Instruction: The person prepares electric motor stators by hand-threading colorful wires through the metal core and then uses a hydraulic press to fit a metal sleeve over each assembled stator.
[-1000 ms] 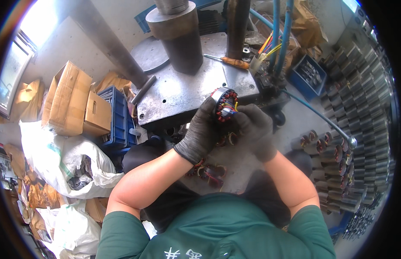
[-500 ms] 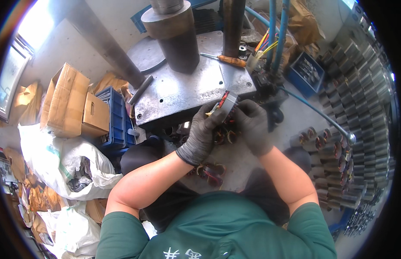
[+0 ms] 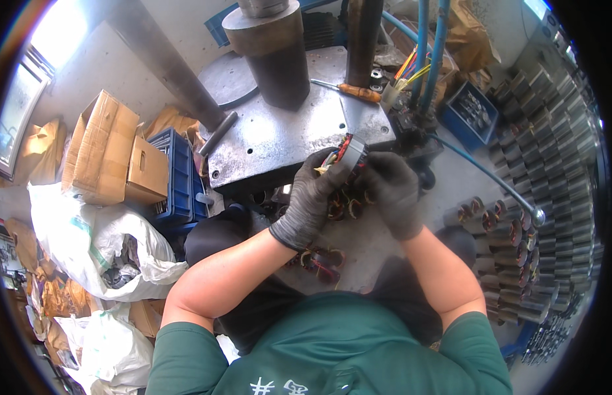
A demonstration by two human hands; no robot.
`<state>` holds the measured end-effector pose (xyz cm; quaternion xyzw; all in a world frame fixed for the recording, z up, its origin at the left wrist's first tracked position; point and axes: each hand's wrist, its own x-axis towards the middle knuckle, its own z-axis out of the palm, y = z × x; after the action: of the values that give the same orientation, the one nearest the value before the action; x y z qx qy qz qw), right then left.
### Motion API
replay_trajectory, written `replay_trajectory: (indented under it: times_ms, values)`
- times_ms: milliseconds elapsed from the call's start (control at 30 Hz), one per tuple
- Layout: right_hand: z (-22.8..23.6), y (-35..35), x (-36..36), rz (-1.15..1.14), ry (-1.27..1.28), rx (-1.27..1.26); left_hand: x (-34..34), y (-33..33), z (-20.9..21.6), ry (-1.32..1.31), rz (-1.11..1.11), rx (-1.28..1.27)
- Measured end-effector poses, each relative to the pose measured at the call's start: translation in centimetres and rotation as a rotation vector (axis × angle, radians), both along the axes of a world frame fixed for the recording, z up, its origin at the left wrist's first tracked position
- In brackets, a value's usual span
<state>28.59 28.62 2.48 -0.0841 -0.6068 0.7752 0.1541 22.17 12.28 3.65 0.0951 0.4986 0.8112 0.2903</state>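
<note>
Wound ring (image 3: 352, 155) turned in L grip (image 3: 311, 197); wires (image 3: 328, 161) now face L.

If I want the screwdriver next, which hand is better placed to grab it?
Probably your right hand. The screwdriver's handle points toward that side, while your left hand grips the ring. Whether the right also touches the ring is too blurred to tell.

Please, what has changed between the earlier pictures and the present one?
The metal ring was turned around: its coloured wires, which faced the right hand one second ago, now point left, toward the left hand. The left hand keeps its hold; the right hand, blurred, is at the opposite side. The screwdriver stayed on the metal plate.
</note>
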Motion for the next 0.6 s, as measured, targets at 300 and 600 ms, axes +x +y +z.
replay_trajectory:
  times_ms: [300, 600]
  values:
    - [-1.3, 1.0, -0.8, 0.104, 0.048, 0.397, -1.3, -0.3, -1.3, -0.102, -0.08, 0.153]
    - [-0.1, 0.2, -0.1, 0.085, 0.132, 0.09, -1.0, -1.2, 1.2, -0.058, 0.152, 0.151]
